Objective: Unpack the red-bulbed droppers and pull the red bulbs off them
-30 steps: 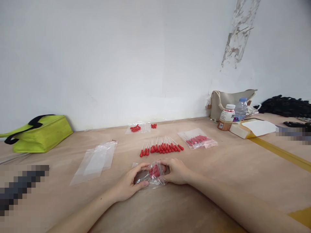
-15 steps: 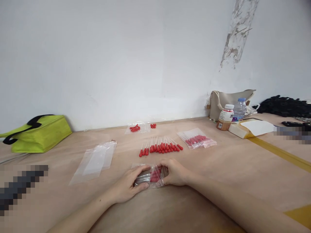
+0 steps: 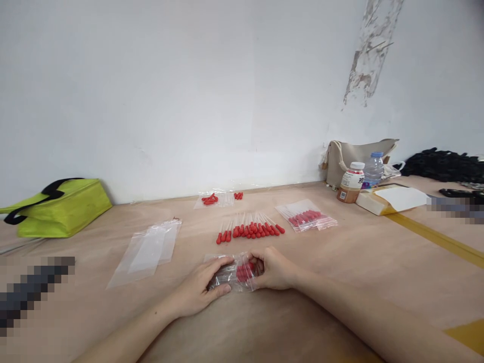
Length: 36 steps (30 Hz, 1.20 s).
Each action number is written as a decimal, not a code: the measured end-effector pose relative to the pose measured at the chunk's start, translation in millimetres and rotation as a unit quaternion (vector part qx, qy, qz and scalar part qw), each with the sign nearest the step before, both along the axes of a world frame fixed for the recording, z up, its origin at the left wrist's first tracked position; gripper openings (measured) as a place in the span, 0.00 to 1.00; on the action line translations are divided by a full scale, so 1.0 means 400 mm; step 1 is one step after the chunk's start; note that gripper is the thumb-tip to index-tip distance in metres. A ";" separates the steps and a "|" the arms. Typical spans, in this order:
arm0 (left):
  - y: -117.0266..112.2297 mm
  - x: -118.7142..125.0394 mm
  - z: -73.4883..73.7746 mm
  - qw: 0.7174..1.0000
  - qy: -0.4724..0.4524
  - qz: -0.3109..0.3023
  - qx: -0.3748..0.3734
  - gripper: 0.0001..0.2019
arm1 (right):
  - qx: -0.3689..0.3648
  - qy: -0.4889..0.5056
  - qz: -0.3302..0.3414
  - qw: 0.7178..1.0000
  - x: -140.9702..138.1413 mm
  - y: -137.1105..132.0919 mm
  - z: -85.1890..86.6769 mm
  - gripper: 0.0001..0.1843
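Observation:
Between my hands lies a clear plastic bag (image 3: 228,275) with red-bulbed droppers (image 3: 245,271) inside, their bulbs toward the right. My left hand (image 3: 202,285) curls round the bag's left end, thumb at the near edge and fingers at the far one. My right hand (image 3: 274,269) closes its fingers at the bag's right end, beside the red bulbs; whether it grips the film or the bulbs is hard to see. Just beyond is a row of loose droppers (image 3: 249,230), bulbs toward me.
Flat clear bags (image 3: 151,249) lie to the left. Filled dropper bags (image 3: 305,217) lie to the right. Loose red bulbs (image 3: 210,199) rest on a bag near the wall. A lime-green bag (image 3: 64,209) stands far left; bottles (image 3: 351,182) and a white box (image 3: 374,201) stand right.
The red bulbs in the bag sit slightly farther right, and my right hand has shifted a little right with them. My left hand stays almost still.

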<state>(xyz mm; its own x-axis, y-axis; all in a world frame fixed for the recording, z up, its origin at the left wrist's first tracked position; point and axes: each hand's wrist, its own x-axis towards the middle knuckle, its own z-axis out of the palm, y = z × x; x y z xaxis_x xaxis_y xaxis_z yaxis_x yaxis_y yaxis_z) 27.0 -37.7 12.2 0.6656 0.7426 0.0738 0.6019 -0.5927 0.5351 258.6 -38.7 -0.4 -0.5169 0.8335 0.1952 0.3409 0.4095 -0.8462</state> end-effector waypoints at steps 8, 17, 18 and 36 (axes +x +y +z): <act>-0.004 0.001 0.005 1.000 0.002 0.015 0.003 0.25 | -0.256 0.108 -0.027 0.960 0.031 0.032 0.005 0.15; -0.003 -0.001 0.001 1.000 0.018 0.018 0.013 0.24 | -0.350 0.212 -0.059 0.911 0.071 0.047 0.023 0.17; -0.003 -0.001 0.000 1.000 0.018 0.019 0.014 0.24 | -0.348 0.202 -0.063 0.913 0.076 0.049 0.030 0.17; 0.043 0.120 0.099 0.819 -0.375 0.188 -0.390 0.13 | 0.364 0.096 -0.162 0.912 0.013 0.016 0.082 0.06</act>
